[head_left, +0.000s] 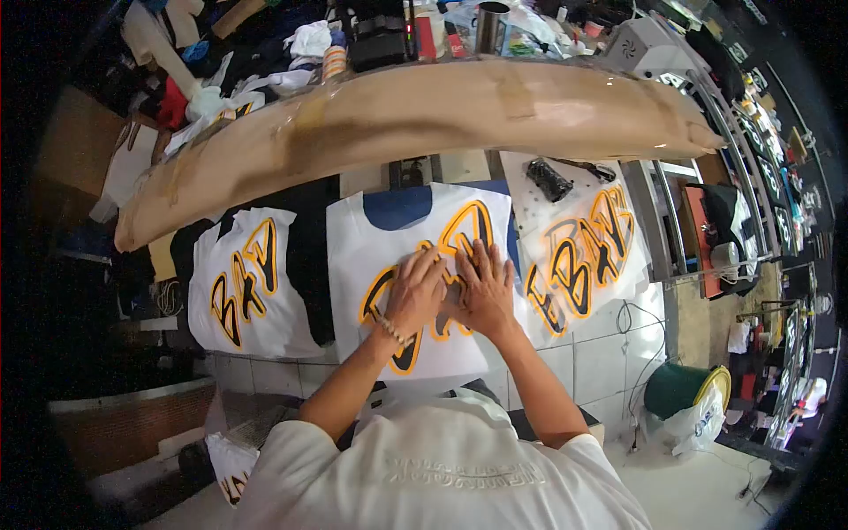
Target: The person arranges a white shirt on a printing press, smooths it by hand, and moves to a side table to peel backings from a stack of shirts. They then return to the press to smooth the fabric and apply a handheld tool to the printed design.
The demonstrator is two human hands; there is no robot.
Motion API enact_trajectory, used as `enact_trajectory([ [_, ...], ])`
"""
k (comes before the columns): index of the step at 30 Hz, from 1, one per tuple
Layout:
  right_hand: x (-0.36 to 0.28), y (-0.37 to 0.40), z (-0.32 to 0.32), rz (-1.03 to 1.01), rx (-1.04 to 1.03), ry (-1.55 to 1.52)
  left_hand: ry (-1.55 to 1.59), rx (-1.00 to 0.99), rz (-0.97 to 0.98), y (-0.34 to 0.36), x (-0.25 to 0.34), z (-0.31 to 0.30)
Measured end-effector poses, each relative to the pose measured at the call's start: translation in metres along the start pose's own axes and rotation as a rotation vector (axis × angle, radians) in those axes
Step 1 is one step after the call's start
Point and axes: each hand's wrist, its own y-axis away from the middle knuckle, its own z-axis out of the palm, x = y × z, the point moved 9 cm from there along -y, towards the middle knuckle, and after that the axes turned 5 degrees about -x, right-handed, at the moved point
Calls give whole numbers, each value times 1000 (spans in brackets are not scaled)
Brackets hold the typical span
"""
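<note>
Both of my hands lie on a white shirt (353, 238) with a large orange-edged black "BAD" print, spread over a flat board, a dark blue area showing at its neckline. My left hand (415, 293), a beaded bracelet at the wrist, rests over the middle of the print with fingers stretched out. Close beside it, my right hand (481, 290) is flat, fingers spread, on the print's right part. The hands cover the middle lettering. To the left lies another white shirt (208, 300) with the same lettering. At right is a whitish sheet (609, 274) bearing similar letters.
A long brown paper-wrapped, taped bar (397, 110) crosses above the shirts. A black item (549, 179) lies on the sheet's upper part. Metal frames (742, 159) stand at right. A green bucket (676, 389) and a plastic bag (693, 428) sit lower right. A steel cup (490, 28) stands behind.
</note>
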Motion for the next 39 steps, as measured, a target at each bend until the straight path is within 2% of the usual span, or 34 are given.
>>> enact_trajectory([
  [2, -3, 1, -4, 7, -2, 0, -37, 26, 12, 16, 4, -15],
  [5, -3, -1, -4, 9, -16, 6, -180, 16, -79, 23, -10, -29],
  [7, -4, 0, -4, 7, -27, 11, 395, -90, -459, 29, -68, 2],
  [8, -4, 0, -3, 17, -34, 16, 550, -77, -516, 30, -83, 15],
  [9, -4, -1, -3, 28, -40, 20, 551, -73, -518, 23, -88, 13],
  [11, -4, -1, -2, 32, -40, 18, 1486, -97, -897, 29, -98, 48],
  [13, -3, -1, -1, 30, -38, 16, 1566, -102, -858, 19, -101, 51],
  [15, -2, -1, -1, 31, -37, 11, 1734, -31, -927, 16, -107, 57],
  [19, -2, -1, 0, 37, -48, 15, 1815, -26, -922, 7, -110, 60],
  [26, 0, -1, 1, 37, -52, 29, 1776, 1, -933, 6, -104, 60],
  [28, 0, -1, 2, 22, -65, 16, 1456, 40, -853, 5, -105, 47],
  [29, -1, 0, -1, 19, -30, 25, 1463, 27, -847, 9, -100, 46],
  [31, 1, 1, -1, 21, -30, -2, 531, -332, -494, 4, -65, 9],
  [32, 2, 1, 1, 14, -21, -1, 98, -197, -12, 9, -45, 4],
  [35, 2, 4, -2, -7, 24, -26, 39, -284, -78, 18, -18, -9],
  [39, 3, 22, 1, 16, 81, 34, 73, -348, -130, 13, -20, -4],
])
